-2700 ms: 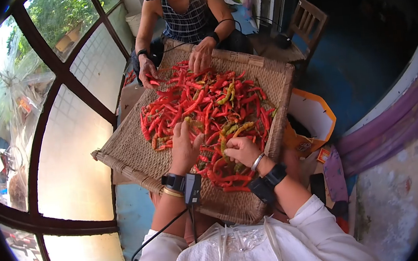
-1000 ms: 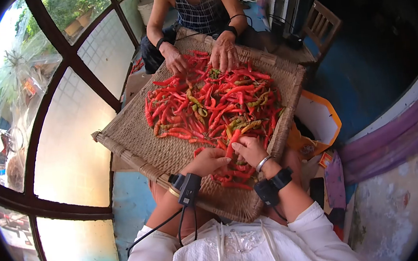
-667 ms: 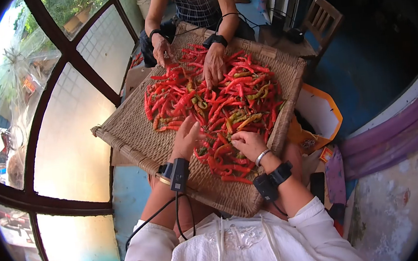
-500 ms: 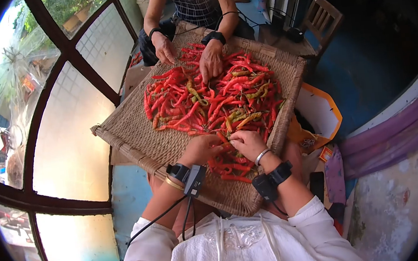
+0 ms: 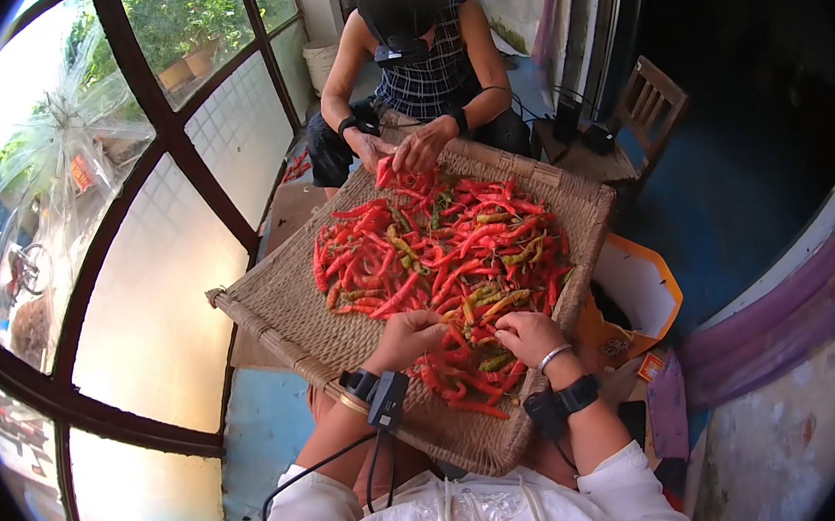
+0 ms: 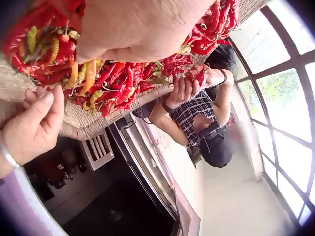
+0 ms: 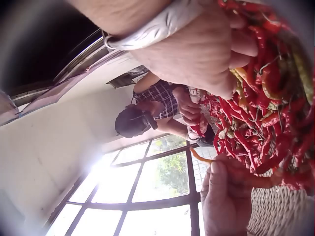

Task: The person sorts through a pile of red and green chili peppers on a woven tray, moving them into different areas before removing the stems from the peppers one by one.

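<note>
Many red peppers [image 5: 437, 249], with some green and yellow ones, lie on a woven tray [image 5: 291, 303]. My left hand [image 5: 410, 340] is over the pile's near left part. Seen in the right wrist view, that left hand [image 7: 226, 201] pinches a red-orange pepper [image 7: 261, 182] between thumb and fingers. My right hand [image 5: 532, 336] is just to its right, above the near peppers. In the left wrist view the right hand [image 6: 37, 128] has bent fingers with thumb and forefinger tips close together, nothing visible between them.
Across the tray a person in a checked top [image 5: 421, 84] holds red peppers in both hands. An orange-edged white container [image 5: 636, 290] stands right of the tray, a wooden chair [image 5: 649, 103] behind it. Framed windows [image 5: 139, 287] line the left.
My hands have moved apart, the right one outward. The head view has tilted up. The person opposite has brought both hands together at the far edge with peppers in them.
</note>
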Demonstrator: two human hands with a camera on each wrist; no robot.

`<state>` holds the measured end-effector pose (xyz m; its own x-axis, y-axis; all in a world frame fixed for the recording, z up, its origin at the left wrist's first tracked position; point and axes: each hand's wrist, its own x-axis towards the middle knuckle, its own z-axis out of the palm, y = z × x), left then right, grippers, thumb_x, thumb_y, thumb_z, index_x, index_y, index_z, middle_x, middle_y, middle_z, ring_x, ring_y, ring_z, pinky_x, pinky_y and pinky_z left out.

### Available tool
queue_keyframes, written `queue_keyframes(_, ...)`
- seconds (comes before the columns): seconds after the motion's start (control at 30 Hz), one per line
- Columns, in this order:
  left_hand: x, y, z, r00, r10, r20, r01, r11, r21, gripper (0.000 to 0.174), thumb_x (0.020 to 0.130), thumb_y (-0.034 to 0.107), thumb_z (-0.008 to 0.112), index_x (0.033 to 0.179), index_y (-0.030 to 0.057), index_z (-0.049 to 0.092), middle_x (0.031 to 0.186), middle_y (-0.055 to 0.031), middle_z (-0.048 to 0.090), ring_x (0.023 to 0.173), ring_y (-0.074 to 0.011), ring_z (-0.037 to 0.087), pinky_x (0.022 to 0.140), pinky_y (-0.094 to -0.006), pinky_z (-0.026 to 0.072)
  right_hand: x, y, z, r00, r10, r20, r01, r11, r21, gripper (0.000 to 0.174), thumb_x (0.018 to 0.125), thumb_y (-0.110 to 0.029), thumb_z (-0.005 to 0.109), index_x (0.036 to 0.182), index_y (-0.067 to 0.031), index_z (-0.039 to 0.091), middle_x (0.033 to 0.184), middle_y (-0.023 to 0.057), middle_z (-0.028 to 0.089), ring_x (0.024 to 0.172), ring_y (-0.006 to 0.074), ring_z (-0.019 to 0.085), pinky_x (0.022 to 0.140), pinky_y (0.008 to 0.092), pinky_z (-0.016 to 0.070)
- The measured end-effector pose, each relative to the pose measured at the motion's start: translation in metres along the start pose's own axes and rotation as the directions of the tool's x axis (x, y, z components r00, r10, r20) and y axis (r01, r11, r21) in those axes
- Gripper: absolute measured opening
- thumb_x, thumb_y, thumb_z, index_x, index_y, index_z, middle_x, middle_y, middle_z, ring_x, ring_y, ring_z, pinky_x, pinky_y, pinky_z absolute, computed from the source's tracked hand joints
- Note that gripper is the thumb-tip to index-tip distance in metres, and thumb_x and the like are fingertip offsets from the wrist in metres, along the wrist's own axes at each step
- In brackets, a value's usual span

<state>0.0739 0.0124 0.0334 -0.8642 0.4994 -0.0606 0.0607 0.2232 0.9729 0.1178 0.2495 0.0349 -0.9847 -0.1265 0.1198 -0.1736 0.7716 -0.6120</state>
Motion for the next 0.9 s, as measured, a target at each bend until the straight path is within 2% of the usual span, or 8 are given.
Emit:
queue_keyframes(0.07, 0.003, 0.007, -0.003, 0.981, -0.007, -0.195, -0.082, 0.892, -0.445, 0.018, 0.089, 0.018, 0.057, 0.088, -0.0006, 0.059, 0.068, -0.0025, 0.060, 0.058, -0.0115, 0.058, 0.055, -0.0238, 0.0482, 0.003, 0.001, -0.001, 0.993, 0.059, 0.098, -0.069, 0.993, 0.100, 0.020, 0.079, -0.020, 0.061, 0.093, -0.0066, 0.065, 0.083, 0.0120, 0.066, 0.075, 0.0259, 0.063, 0.068, 0.0348, 0.0493)
queue_keyframes(0.2, 0.015, -0.009, -0.020, 0.879, -0.177, -0.442, -0.224, 0.666, -0.712, 0.024, 0.090, 0.022, 0.054, 0.094, -0.0005, 0.060, 0.076, -0.0060, 0.064, 0.062, -0.0113, 0.059, 0.058, -0.0217, 0.0474, 0.006, 0.001, -0.004, 0.989, 0.088, 0.120, -0.113, 0.969, 0.219, 0.021, 0.079, -0.021, 0.061, 0.095, -0.0069, 0.065, 0.082, 0.0114, 0.066, 0.073, 0.0247, 0.064, 0.068, 0.0335, 0.0497)
queue_keyframes(0.27, 0.015, -0.027, -0.009, 0.850, -0.167, -0.500, -0.032, 0.930, -0.366, 0.031, 0.088, 0.027, 0.056, 0.097, -0.0029, 0.061, 0.082, -0.0074, 0.065, 0.070, -0.0138, 0.060, 0.061, -0.0266, 0.0487, 0.011, 0.005, 0.000, 0.978, 0.109, 0.175, -0.141, 0.973, 0.181, 0.025, 0.078, -0.024, 0.063, 0.096, -0.0067, 0.065, 0.082, 0.0117, 0.066, 0.074, 0.0258, 0.063, 0.069, 0.0344, 0.0495)
queue_keyframes(0.3, 0.011, -0.031, -0.007, 0.912, 0.095, -0.400, -0.017, 0.981, 0.194, 0.036, 0.085, 0.032, 0.058, 0.102, 0.0008, 0.061, 0.083, -0.0103, 0.065, 0.075, -0.0217, 0.062, 0.065, -0.0344, 0.0499, 0.012, 0.003, 0.002, 0.978, 0.111, 0.177, -0.143, 0.973, 0.181, 0.025, 0.078, -0.024, 0.063, 0.096, -0.0067, 0.065, 0.082, 0.0117, 0.066, 0.074, 0.0258, 0.063, 0.069, 0.0344, 0.0495)
queue_keyframes(0.37, 0.012, -0.038, -0.007, 0.991, 0.120, 0.059, -0.130, 0.778, 0.615, 0.034, 0.083, 0.028, 0.062, 0.109, 0.0067, 0.059, 0.087, -0.0125, 0.063, 0.079, -0.0267, 0.061, 0.068, -0.0368, 0.0496, 0.018, -0.006, 0.010, 0.972, 0.094, 0.217, -0.102, 0.994, 0.030, 0.033, 0.077, -0.028, 0.063, 0.104, -0.0082, 0.062, 0.088, 0.0135, 0.065, 0.081, 0.0274, 0.062, 0.073, 0.0365, 0.0487)
queue_keyframes(0.47, 0.012, -0.029, 0.004, 0.981, -0.002, 0.196, -0.149, 0.641, 0.753, 0.032, 0.082, 0.042, 0.058, 0.094, 0.0126, 0.064, 0.085, -0.0144, 0.063, 0.081, -0.0316, 0.061, 0.069, -0.0391, 0.0484, 0.030, -0.024, 0.014, 0.922, 0.213, 0.323, -0.187, 0.976, -0.110, 0.044, 0.077, -0.030, 0.063, 0.116, -0.0126, 0.053, 0.098, 0.0158, 0.063, 0.093, 0.0319, 0.059, 0.079, 0.0407, 0.0470)
queue_keyframes(0.6, 0.008, -0.022, 0.011, 0.962, -0.156, 0.225, -0.055, 0.695, 0.717, 0.035, 0.082, 0.046, 0.056, 0.089, 0.0123, 0.063, 0.081, -0.0133, 0.063, 0.077, -0.0316, 0.061, 0.066, -0.0398, 0.0481, 0.039, -0.018, 0.026, 0.896, 0.215, 0.389, -0.099, 0.950, -0.297, 0.047, 0.077, -0.032, 0.063, 0.118, -0.0140, 0.050, 0.100, 0.0147, 0.062, 0.096, 0.0329, 0.058, 0.081, 0.0418, 0.0468)
queue_keyframes(0.9, 0.006, -0.030, 0.019, 0.987, -0.104, 0.119, -0.009, 0.710, 0.704, 0.052, 0.076, 0.051, 0.061, 0.112, 0.0153, 0.052, 0.077, -0.0147, 0.063, 0.072, -0.0336, 0.062, 0.065, -0.0409, 0.0487, 0.036, -0.022, 0.033, 0.873, 0.280, 0.399, -0.067, 0.879, -0.471, 0.031, 0.075, -0.031, 0.063, 0.099, -0.0115, 0.062, 0.100, 0.0116, 0.064, 0.096, 0.0280, 0.060, 0.082, 0.0395, 0.0472)
